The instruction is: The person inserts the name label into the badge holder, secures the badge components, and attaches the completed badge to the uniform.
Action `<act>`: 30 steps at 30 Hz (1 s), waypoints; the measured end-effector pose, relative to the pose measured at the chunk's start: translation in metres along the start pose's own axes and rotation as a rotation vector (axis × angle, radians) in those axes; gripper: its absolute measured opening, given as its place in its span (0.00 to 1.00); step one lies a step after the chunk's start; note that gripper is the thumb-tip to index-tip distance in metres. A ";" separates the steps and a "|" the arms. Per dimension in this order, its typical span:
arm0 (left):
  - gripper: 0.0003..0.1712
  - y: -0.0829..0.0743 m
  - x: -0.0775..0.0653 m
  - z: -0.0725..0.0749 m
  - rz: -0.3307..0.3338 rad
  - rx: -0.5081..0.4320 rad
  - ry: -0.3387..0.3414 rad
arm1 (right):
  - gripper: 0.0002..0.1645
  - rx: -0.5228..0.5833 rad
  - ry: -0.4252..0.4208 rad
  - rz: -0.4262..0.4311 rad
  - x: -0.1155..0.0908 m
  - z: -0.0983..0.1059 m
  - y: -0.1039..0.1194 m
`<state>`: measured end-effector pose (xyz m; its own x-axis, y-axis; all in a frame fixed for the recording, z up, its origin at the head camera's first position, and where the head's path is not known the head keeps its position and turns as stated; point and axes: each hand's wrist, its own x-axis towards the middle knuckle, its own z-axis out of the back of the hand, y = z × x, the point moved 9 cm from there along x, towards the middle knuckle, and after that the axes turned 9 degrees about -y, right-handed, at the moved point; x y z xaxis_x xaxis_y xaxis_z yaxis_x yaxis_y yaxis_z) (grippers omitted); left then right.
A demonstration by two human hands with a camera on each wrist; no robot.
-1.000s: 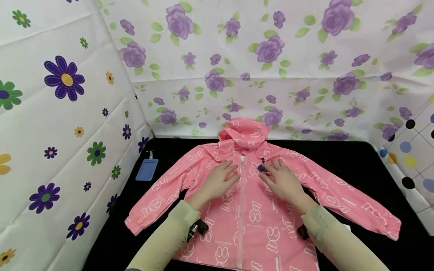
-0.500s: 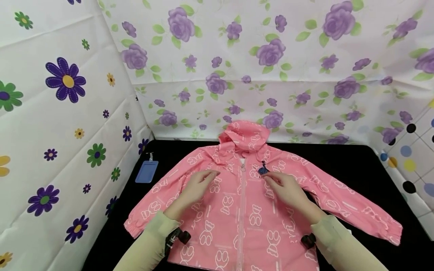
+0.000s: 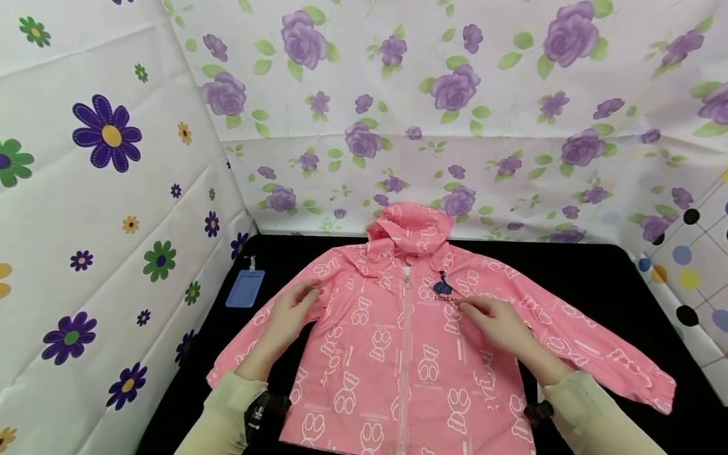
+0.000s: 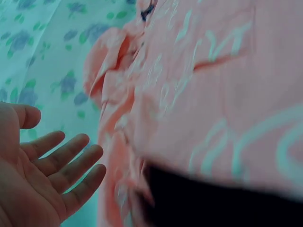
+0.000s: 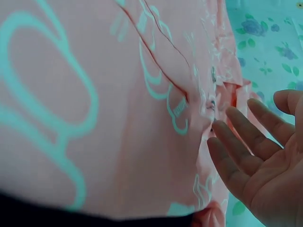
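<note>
A pink hooded jacket (image 3: 387, 354) with white bear outlines lies spread front up, its zipper (image 3: 405, 354) closed down the middle and both sleeves out to the sides. My left hand (image 3: 289, 314) is over the left sleeve near the armpit; in the left wrist view its fingers (image 4: 71, 163) are spread and hold nothing. Just below the dark blue chest emblem (image 3: 442, 285) is my right hand (image 3: 497, 323), over the right chest. The right wrist view shows its fingers (image 5: 236, 151) relaxed and apart, with nothing in them. The hood (image 3: 412, 227) points toward the back wall.
The jacket lies on a black tabletop (image 3: 540, 265). A blue card holder (image 3: 246, 288) with a clip is at the back left. Flower-printed sheets (image 3: 364, 76) stand behind and at the left, and a dotted sheet (image 3: 691, 278) at the right.
My left hand has moved left from the chest beside the zipper to the sleeve. My right hand has drifted slightly right and down, uncovering the emblem. The jacket stays nearly in place.
</note>
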<state>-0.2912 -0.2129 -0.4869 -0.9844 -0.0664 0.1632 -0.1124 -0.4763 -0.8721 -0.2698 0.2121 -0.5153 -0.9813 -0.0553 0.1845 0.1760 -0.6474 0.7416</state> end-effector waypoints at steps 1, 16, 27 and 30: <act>0.23 0.003 0.002 0.007 0.004 0.025 -0.020 | 0.23 0.000 -0.002 -0.001 0.000 0.002 -0.001; 0.28 0.050 0.024 0.102 0.098 0.278 -0.174 | 0.27 0.114 0.069 -0.112 -0.008 0.027 -0.019; 0.31 0.086 0.044 0.137 0.212 0.385 -0.235 | 0.25 0.088 0.064 -0.119 -0.015 0.033 -0.021; 0.33 0.090 0.050 0.135 0.183 0.466 -0.194 | 0.25 0.075 0.066 -0.107 -0.015 0.030 -0.019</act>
<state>-0.3319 -0.3776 -0.4951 -0.9342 -0.3246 0.1481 0.1744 -0.7775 -0.6042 -0.2559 0.2484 -0.5130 -0.9973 -0.0405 0.0608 0.0730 -0.5940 0.8011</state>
